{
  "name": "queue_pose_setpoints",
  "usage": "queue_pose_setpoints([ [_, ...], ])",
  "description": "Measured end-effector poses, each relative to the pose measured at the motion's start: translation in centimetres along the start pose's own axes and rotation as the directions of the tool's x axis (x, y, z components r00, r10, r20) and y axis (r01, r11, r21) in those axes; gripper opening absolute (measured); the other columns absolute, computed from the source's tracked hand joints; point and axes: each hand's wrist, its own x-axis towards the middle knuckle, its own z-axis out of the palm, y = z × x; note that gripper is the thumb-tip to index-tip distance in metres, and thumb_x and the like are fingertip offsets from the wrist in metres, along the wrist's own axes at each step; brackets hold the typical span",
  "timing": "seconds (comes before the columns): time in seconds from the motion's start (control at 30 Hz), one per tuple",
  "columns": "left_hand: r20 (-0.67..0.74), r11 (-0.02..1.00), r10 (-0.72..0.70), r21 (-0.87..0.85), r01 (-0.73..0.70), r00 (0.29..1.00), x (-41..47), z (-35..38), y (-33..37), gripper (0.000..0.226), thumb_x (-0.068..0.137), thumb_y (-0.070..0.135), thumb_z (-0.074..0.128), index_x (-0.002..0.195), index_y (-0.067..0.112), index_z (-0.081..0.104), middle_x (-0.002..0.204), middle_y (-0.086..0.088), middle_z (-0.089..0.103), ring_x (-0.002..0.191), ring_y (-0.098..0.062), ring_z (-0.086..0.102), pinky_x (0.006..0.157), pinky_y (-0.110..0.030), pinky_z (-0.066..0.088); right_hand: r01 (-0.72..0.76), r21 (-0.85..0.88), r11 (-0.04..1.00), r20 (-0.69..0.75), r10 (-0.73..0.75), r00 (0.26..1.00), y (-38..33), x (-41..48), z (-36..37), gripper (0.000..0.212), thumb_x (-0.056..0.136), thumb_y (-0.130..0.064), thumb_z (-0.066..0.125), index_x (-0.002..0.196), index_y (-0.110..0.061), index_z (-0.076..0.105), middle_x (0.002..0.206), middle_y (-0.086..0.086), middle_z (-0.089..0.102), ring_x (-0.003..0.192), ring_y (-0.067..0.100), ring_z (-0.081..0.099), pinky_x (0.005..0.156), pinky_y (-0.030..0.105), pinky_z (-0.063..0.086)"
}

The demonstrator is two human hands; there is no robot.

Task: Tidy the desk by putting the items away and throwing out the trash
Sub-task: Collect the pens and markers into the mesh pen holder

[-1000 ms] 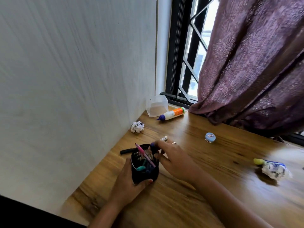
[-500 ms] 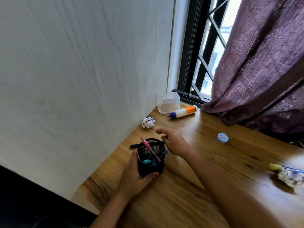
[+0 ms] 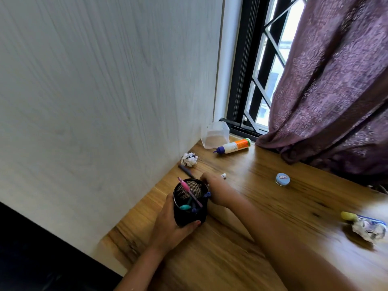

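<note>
Dark pen (image 3: 186,170) lay on the desk (image 3: 262,206) close to the wall, left of centre frame, just up-left of the right hand (image 3: 217,191). One fingertip of that hand was near the pen's lower end, but whether the hand pinched anything could not be told. The pen's long axis ran diagonally from upper left to lower right. Below it, the left hand (image 3: 168,227) gripped the mesh pen cup (image 3: 189,216).

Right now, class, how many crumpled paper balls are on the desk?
2. One crumpled paper ball lies by the wall near the glue bottle; the second paper ball sits at the right of the desk. More may lie out of view.
</note>
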Motion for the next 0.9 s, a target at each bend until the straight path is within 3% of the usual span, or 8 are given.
queue_pose_setpoints([
  [0.07,0.002,1.000,-0.003,-0.002,0.003,1.000,0.1,0.0,-0.1,0.080,0.062,0.044,0.084,0.129,0.026,0.042,0.120,0.016,0.059,0.111,-0.001,0.057,0.085,-0.027,0.055,-0.007,0.292,0.956,-0.170,0.059,0.984,-0.5,-1.1,-0.9,0.018,0.097,-0.014,0.049,0.114,-0.011,0.053,0.114,0.009,0.058,0.102,0.020,0.056,0.086,0.032,0.049],
  [0.13,0.005,1.000,-0.007,-0.001,0.007,1.000,0.2,0.1,-0.2,0.080,0.062,0.047,0.083,0.128,0.029,0.041,0.121,0.019,0.057,0.111,0.000,0.057,0.085,-0.027,0.055,0.087,0.539,0.838,-0.296,0.091,0.951,-1.6,-2.2,-2.2,0.013,0.098,-0.011,0.046,0.110,-0.015,0.050,0.102,0.004,0.058,0.081,0.010,0.058,0.066,0.020,0.049],
  [0.2,0.006,1.000,-0.011,0.005,0.011,1.000,0.1,0.2,-0.2,0.081,0.061,0.052,0.081,0.128,0.034,0.039,0.124,0.018,0.055,0.114,-0.002,0.055,0.086,-0.028,0.055,0.188,0.612,0.768,-0.391,0.088,0.916,-2.9,-3.1,-3.4,0.011,0.098,-0.008,0.046,0.106,-0.015,0.047,0.093,0.001,0.057,0.067,0.004,0.056,0.054,0.013,0.045],
  [0.3,0.008,1.000,-0.006,0.014,0.006,1.000,0.0,0.2,-0.3,0.077,0.061,0.054,0.080,0.124,0.044,0.036,0.124,0.017,0.055,0.114,-0.004,0.056,0.086,-0.030,0.056,0.269,0.512,0.816,-0.437,-0.022,0.899,-4.4,-4.3,-4.0,0.013,0.097,-0.008,0.048,0.108,-0.014,0.048,0.092,-0.001,0.057,0.071,0.005,0.057,0.057,0.011,0.047],
  [0.47,0.008,1.000,0.004,0.017,-0.004,1.000,-0.1,0.1,-0.2,0.073,0.063,0.051,0.080,0.121,0.048,0.036,0.120,0.017,0.056,0.111,-0.002,0.057,0.083,-0.029,0.057,0.191,0.254,0.948,-0.275,-0.119,0.954,-4.6,-5.1,-2.6,0.023,0.095,-0.010,0.050,0.118,-0.009,0.052,0.110,0.002,0.059,0.093,0.011,0.051,0.078,0.022,0.046],
  [0.63,0.017,1.000,0.002,0.011,-0.002,1.000,-0.1,0.1,-0.4,0.082,0.062,0.052,0.079,0.130,0.032,0.038,0.124,0.013,0.055,0.114,-0.007,0.056,0.086,-0.028,0.056,0.140,0.281,0.949,-0.239,-0.072,0.968,-4.3,-5.8,-2.8,0.032,0.088,-0.009,0.053,0.120,-0.013,0.057,0.115,0.001,0.061,0.096,0.011,0.054,0.073,0.014,0.040],
  [0.8,-0.004,1.000,-0.001,0.030,0.001,1.000,-0.1,0.4,-0.3,0.085,0.060,0.041,0.085,0.131,0.026,0.040,0.123,0.010,0.056,0.111,-0.009,0.056,0.085,-0.023,0.054,0.147,0.382,0.912,-0.233,-0.059,0.971,-3.6,-7.6,-3.3,0.015,0.088,-0.017,0.059,0.103,-0.019,0.060,0.105,-0.005,0.060,0.088,0.005,0.054,0.073,0.013,0.042],
  [0.9,-0.011,1.000,0.014,0.028,-0.014,1.000,0.0,1.7,0.7,0.080,0.059,0.033,0.087,0.125,0.027,0.042,0.114,0.015,0.058,0.103,-0.006,0.059,0.076,-0.010,0.050,0.149,0.381,0.913,-0.228,-0.063,0.972,-2.9,-9.2,-3.9,0.020,0.091,-0.028,0.060,0.110,-0.022,0.060,0.109,-0.005,0.063,0.092,0.006,0.056,0.075,0.015,0.046],
])
